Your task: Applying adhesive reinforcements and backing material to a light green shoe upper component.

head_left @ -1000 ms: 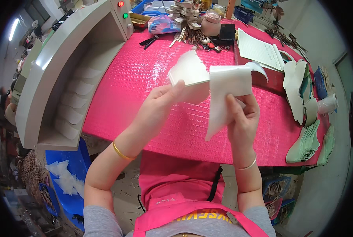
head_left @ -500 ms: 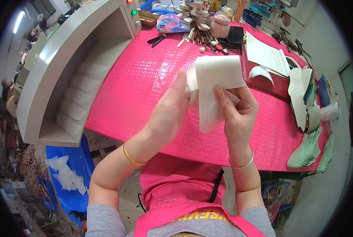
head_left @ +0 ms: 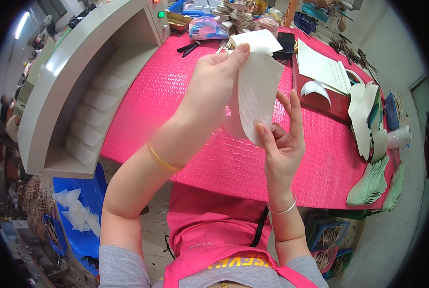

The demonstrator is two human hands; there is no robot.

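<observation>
A white woven-textured sheet (head_left: 260,91) hangs between my hands above the pink tabletop. Its upper part folds over, and the lower end is rounded. My left hand (head_left: 212,84) grips it near the top, with the thumb on the fold; most of the other fingers are hidden behind it. Lower down, my right hand (head_left: 286,144) pinches the rounded end between thumb and fingers, while at least one finger points upward. Behind the sheet another pale layer shows at its left edge; I cannot tell whether it is a separate piece.
A grey curved machine (head_left: 80,57) stands at the left, with several white curved pieces (head_left: 89,115) on its ledge. Below it, a blue tray (head_left: 87,187) holds translucent pieces. Along the right lie a paper pad (head_left: 322,67), cream shaped pieces (head_left: 363,115) and pale green ones (head_left: 368,185).
My left hand has moved up and away, its thumb now over the sheet's top. My right hand has shifted down to the rounded end, and the sheet now hangs lengthwise.
</observation>
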